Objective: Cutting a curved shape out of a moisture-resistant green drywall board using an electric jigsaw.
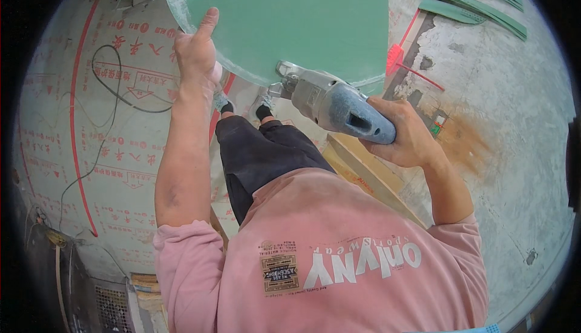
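Drill (339,104) | right hand (407,134) grip clenched on it | left hand (196,52) grasping green board (290,18) edge

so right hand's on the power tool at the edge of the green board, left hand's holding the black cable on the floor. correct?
Not quite. The head view shows the left hand gripping the edge of the green board, not the black cable, which lies untouched on the floor. The right hand does hold the power tool at the board's edge.
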### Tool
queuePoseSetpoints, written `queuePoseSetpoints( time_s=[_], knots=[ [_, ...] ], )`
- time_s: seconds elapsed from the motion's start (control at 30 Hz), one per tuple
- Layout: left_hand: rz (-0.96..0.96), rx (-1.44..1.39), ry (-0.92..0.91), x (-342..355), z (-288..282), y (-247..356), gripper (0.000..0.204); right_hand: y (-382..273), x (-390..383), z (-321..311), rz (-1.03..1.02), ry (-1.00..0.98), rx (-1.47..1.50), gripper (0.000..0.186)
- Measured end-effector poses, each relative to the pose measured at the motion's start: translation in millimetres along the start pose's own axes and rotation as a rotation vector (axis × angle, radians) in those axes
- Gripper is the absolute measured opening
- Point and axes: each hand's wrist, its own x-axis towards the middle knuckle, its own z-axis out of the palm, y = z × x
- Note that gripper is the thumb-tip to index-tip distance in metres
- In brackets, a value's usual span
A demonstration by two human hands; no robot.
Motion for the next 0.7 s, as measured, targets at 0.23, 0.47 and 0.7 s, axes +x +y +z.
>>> queuePoseSetpoints(
  time_s=[0.23, 0.47, 0.7],
  knots=[
    [0.008, -0.02, -0.052, -5.5, 4.2, 6.5, 0.054, -0.9, 1.3, 1.5, -0.018, 0.019, -0.011, 0.028],
    [0.007, -0.022, -0.056, -11.5, 9.6, 7.8, 0.058, -2.1, -0.6, 0.0, 0.001, 0.024, -0.015, 0.03],
    [0.04, -0.041, -0.167, 10.4, 8.1, 32.3, 0.061, -1.2, -3.7, -1.9, -0.013, 0.029, 0.006, 0.031]
  ],
)
